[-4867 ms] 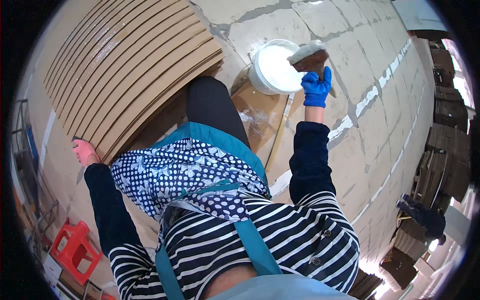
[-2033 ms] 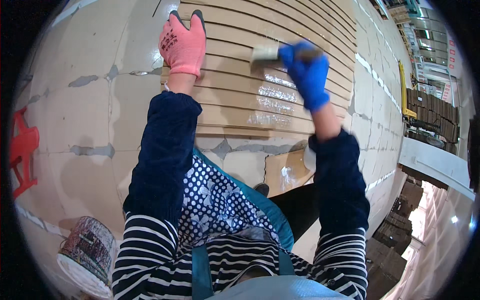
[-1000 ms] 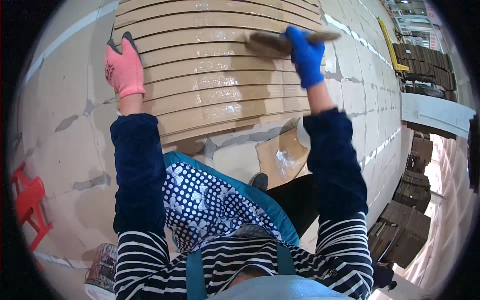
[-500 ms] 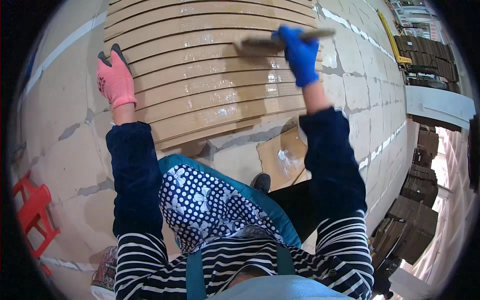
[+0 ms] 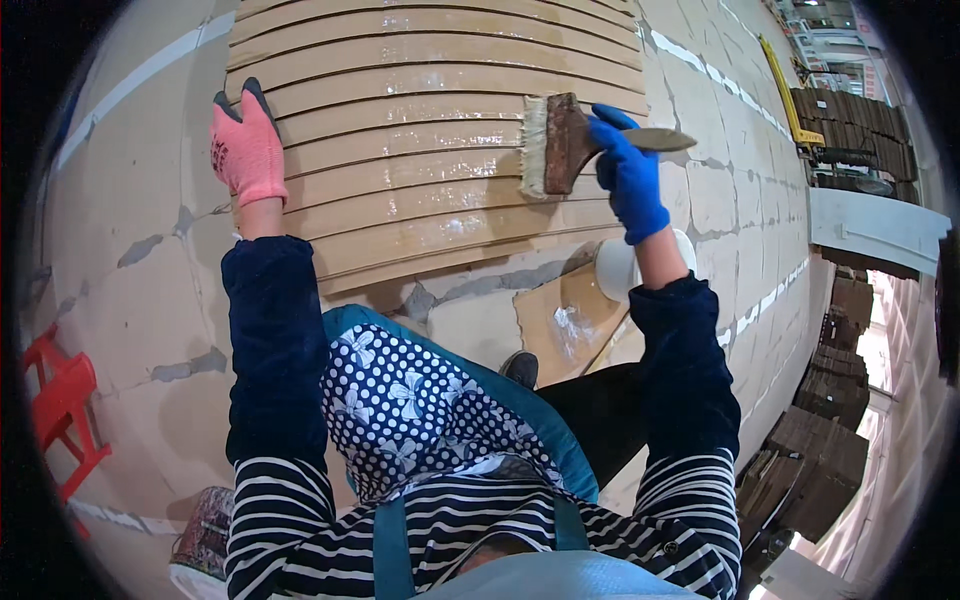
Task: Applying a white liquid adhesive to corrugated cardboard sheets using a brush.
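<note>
A fanned stack of brown cardboard sheets [image 5: 420, 130] lies on the floor in front of me, its edges stepped and partly shiny with wet glue. My right hand [image 5: 630, 180], in a blue glove, grips the handle of a wide flat brush [image 5: 548, 145] whose bristles rest on the stepped edges. My left hand [image 5: 245, 145], in a pink glove, presses flat on the left end of the stack, fingers closed together.
A white bucket [image 5: 612, 268] stands on a loose cardboard piece [image 5: 560, 320] by my right forearm. A red plastic stool [image 5: 60, 410] is at the left. A tin can [image 5: 200, 525] sits at lower left. Stacks of cardboard [image 5: 830, 440] line the right.
The brush has swept down the stack toward me, from the far sheets to the middle ones. My left hand has stayed pressed on the left end.
</note>
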The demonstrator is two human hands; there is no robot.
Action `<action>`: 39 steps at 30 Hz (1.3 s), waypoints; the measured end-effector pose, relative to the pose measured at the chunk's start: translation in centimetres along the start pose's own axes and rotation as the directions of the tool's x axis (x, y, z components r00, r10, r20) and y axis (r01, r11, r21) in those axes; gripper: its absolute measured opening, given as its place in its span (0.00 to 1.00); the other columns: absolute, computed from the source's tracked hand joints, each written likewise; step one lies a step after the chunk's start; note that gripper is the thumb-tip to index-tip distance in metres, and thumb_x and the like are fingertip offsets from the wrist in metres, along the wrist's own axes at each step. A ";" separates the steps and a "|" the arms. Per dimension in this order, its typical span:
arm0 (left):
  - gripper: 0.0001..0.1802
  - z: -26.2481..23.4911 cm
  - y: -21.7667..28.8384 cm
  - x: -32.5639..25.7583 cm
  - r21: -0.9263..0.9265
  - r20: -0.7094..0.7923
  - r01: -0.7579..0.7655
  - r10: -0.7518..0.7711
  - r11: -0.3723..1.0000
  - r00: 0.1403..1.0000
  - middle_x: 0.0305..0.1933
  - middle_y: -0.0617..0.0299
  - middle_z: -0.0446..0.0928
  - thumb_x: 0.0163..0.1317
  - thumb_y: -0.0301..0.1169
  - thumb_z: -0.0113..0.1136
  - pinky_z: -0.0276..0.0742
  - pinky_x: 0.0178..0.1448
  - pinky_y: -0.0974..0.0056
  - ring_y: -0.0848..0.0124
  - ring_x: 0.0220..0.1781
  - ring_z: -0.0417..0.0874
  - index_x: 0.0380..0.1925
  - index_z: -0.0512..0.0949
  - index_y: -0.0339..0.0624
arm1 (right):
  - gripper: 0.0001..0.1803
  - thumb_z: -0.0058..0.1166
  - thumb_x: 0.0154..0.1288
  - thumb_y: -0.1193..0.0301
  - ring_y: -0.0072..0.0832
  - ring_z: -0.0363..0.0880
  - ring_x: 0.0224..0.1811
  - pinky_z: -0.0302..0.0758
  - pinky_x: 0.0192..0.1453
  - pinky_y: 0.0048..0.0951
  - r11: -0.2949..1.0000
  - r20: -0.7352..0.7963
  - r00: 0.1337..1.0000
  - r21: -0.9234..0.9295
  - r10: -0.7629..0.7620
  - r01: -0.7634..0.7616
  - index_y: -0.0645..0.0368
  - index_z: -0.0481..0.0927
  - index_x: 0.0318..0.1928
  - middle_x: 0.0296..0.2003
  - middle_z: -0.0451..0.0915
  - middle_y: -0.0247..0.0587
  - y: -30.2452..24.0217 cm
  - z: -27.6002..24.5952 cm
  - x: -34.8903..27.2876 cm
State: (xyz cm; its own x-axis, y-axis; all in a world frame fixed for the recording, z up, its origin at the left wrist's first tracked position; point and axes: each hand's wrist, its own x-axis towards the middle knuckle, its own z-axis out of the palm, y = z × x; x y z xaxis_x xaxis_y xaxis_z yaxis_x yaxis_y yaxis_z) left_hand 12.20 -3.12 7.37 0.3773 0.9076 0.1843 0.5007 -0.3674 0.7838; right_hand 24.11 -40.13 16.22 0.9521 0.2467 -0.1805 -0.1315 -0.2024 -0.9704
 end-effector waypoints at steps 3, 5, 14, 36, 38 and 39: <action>0.33 -0.3 -0.5 0.1 0.020 -0.027 0.012 -0.011 1.000 1.000 0.52 0.45 0.70 0.58 0.52 0.46 0.65 0.56 0.56 0.52 0.53 0.71 0.51 0.68 0.33 | 0.11 0.52 0.57 0.70 0.16 0.65 0.16 0.61 0.18 0.16 0.996 0.082 0.993 -0.016 -0.085 0.086 0.60 0.77 0.40 0.21 0.74 0.31 -1.2 1.9 0.7; 0.33 -0.4 -0.7 0.0 0.024 -0.044 0.020 -0.019 1.000 0.999 0.52 0.45 0.70 0.58 0.52 0.46 0.65 0.56 0.56 0.52 0.53 0.71 0.51 0.68 0.33 | 0.10 0.55 0.55 0.69 0.17 0.65 0.15 0.61 0.17 0.16 0.983 0.154 0.973 -0.034 -0.174 0.182 0.60 0.78 0.37 0.20 0.74 0.32 -3.1 3.3 1.2; 0.33 -0.1 -0.4 -0.1 0.013 -0.030 0.007 -0.006 1.000 1.000 0.53 0.44 0.69 0.58 0.52 0.44 0.64 0.57 0.56 0.52 0.55 0.70 0.52 0.67 0.32 | 0.08 0.53 0.54 0.73 0.20 0.74 0.23 0.70 0.29 0.18 0.857 0.382 0.852 -0.228 -0.358 0.462 0.63 0.80 0.33 0.22 0.76 0.35 -2.0 10.8 6.7; 0.33 -0.3 0.1 -0.4 0.015 -0.057 -0.031 0.032 0.999 0.998 0.53 0.45 0.69 0.58 0.51 0.46 0.63 0.58 0.58 0.53 0.55 0.70 0.51 0.68 0.32 | 0.06 0.51 0.55 0.74 0.24 0.75 0.26 0.73 0.34 0.25 0.966 0.232 0.938 0.056 -0.257 0.251 0.64 0.78 0.25 0.24 0.78 0.38 1.3 0.0 1.4; 0.33 -0.4 0.0 -0.4 0.028 -0.054 -0.054 0.055 0.998 0.997 0.53 0.45 0.70 0.58 0.51 0.46 0.63 0.58 0.58 0.53 0.55 0.70 0.51 0.68 0.32 | 0.08 0.51 0.56 0.72 0.24 0.75 0.25 0.73 0.32 0.24 0.844 0.112 0.840 -0.026 -0.531 0.536 0.64 0.78 0.25 0.24 0.78 0.37 -3.1 2.3 4.7; 0.32 -0.8 -0.1 -0.2 0.039 -0.060 -0.069 0.071 0.997 0.996 0.52 0.44 0.70 0.58 0.51 0.46 0.63 0.58 0.58 0.52 0.55 0.70 0.51 0.68 0.31 | 0.08 0.54 0.55 0.70 0.26 0.77 0.30 0.73 0.37 0.28 0.923 0.062 0.932 -0.126 -0.358 0.363 0.64 0.78 0.28 0.26 0.79 0.38 -5.6 3.8 5.2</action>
State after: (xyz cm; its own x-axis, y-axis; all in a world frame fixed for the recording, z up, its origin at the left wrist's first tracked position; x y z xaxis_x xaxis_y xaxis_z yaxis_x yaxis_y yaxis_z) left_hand 11.45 -3.12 7.73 0.3645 0.8896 0.2751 0.5037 -0.4369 0.7453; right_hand 28.77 -34.10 20.07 0.9169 0.3614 0.1692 0.2590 -0.2164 -0.9413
